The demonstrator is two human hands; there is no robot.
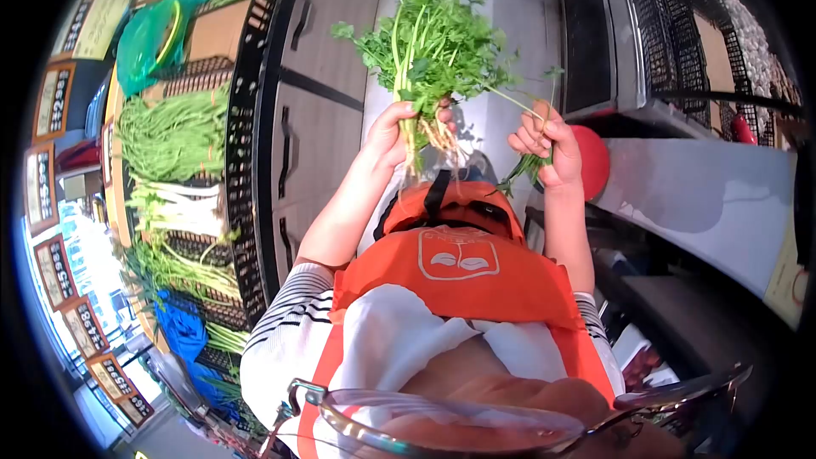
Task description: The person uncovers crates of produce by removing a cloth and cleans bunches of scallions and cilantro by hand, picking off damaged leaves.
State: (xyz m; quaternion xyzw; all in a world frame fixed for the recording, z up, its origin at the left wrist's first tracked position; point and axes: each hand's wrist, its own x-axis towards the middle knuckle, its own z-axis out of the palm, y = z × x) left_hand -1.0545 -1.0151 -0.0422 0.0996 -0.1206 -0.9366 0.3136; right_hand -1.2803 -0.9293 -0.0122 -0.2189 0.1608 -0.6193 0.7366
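Note:
My left hand (393, 132) is wrapped round the lower stems of a leafy green bunch of cilantro (442, 38). Its pale roots hang down beside my fingers, and the leaves fan out away from me. To the right, my right hand (546, 143) is closed on some thin green sprigs (529, 168), whose dark ends droop below the fist. A single long stalk runs from the bunch to the right fingers. Both hands are held in front of my orange apron (459, 268), apart from each other.
On the left, a shelf of black crates holds green beans (174, 136), white-stemmed greens (178, 208) and a green plastic bag (153, 38), with price signs (53, 100) behind. Grey cabinets (319, 34) stand below. At right are a grey counter (688, 195), a red round object (588, 163) and more crates.

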